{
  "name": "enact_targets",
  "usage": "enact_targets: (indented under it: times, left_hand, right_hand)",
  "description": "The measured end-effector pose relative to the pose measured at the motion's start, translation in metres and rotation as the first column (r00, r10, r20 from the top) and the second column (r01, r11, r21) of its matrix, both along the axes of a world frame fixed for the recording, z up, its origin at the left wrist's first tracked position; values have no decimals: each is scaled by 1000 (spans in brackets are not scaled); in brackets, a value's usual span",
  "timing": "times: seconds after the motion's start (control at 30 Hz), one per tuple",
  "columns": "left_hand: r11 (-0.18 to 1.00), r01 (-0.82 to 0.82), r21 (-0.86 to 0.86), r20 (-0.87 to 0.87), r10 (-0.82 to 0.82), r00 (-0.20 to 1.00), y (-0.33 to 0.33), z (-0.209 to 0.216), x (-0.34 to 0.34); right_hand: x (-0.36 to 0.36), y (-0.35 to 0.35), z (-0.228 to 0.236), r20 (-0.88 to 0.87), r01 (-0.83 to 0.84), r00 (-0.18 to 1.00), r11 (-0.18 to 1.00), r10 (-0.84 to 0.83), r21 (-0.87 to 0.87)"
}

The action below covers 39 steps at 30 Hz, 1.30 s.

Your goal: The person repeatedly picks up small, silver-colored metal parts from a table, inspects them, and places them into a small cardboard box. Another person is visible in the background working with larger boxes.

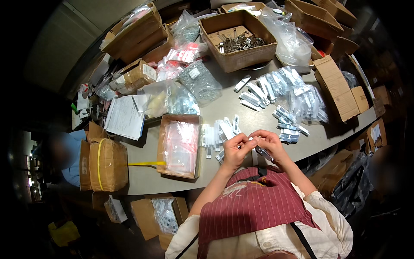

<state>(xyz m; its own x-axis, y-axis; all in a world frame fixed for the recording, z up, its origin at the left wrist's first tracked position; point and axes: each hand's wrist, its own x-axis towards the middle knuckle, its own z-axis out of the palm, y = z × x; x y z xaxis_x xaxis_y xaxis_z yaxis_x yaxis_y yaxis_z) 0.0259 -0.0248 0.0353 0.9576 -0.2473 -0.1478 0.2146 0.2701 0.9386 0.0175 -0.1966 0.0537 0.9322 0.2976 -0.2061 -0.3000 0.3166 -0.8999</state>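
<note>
My two hands meet above the front of the table, with fingertips together. My left hand is closed in a pinch, and what lies between its fingers is too small to make out. My right hand is closed around a narrow, shiny metal part that sticks out below its fingers. Just left of my hands lies a group of clear-wrapped metal parts, some of them close to my left hand. More metal parts lie beyond my right hand. A shallow cardboard box with clear plastic bags stands further left.
Toward the back stands a cardboard box of loose metal pieces. Bagged metal strips lie at right, near an open carton. Plastic bags, papers and a taped carton sit at left, beside a person in blue.
</note>
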Motion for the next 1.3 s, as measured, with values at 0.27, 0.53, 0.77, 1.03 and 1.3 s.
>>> enact_targets:
  times: [0.27,0.53,0.77,1.03,1.3]
  left_hand:
    - [997,-69,-45,27,70,997,0,4,-9]
    - [912,-96,-399,48,126,991,6,43,-23]
    - [632,94,-770,-60,-219,974,29,48,0]
    - [914,388,-122,-306,-406,861,3,-1,-11]
    - [880,471,63,-319,-430,845,-3,27,-16]
  right_hand:
    - [0,4,6,28,9,1000,1000,-9,3]
    - [15,-6,-14,-194,160,967,986,-166,-43]
    - [6,-3,8,-101,332,937,942,-334,-44]
    - [6,8,-5,181,332,940,900,-289,-284]
    - [11,4,-28,261,278,954,761,-148,-587]
